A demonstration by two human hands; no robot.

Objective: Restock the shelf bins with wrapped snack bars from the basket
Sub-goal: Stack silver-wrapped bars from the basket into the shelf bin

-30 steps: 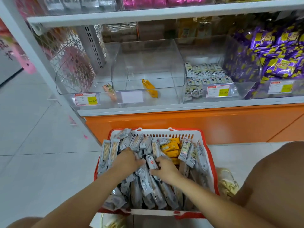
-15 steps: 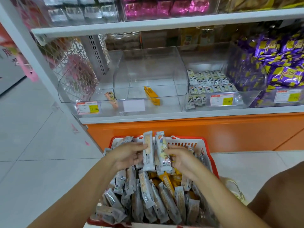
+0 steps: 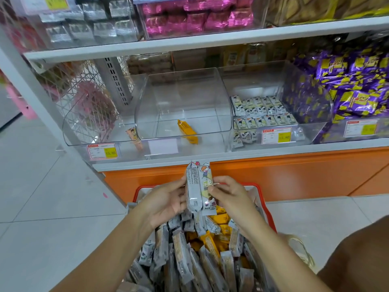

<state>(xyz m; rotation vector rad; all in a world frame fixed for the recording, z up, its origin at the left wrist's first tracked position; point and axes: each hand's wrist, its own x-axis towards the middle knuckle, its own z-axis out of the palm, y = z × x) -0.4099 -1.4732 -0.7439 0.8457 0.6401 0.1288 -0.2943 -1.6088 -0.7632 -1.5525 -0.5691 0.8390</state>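
Observation:
Two silver-grey wrapped snack bars point(image 3: 199, 187) stand upright side by side above the red basket point(image 3: 265, 209). My left hand point(image 3: 168, 199) holds them from the left and my right hand point(image 3: 227, 197) pinches them from the right. The basket below is heaped with several grey and orange bars point(image 3: 189, 256). On the shelf, the clear middle bin point(image 3: 185, 106) holds one orange bar point(image 3: 187, 131). The clear left bin point(image 3: 94, 123) holds one pale bar point(image 3: 133, 135) at its right side.
The right clear bin point(image 3: 273, 114) holds rows of small white packets. Purple and yellow packets point(image 3: 345, 89) fill the far right. An orange shelf base point(image 3: 273, 175) runs behind the basket. Grey tiled floor point(image 3: 52, 197) lies to the left. My knee point(image 3: 357, 256) is at the lower right.
Both hands came up out of the basket with two bars and brought them together upright, higher and closer to the shelf. The camera has tilted upward.

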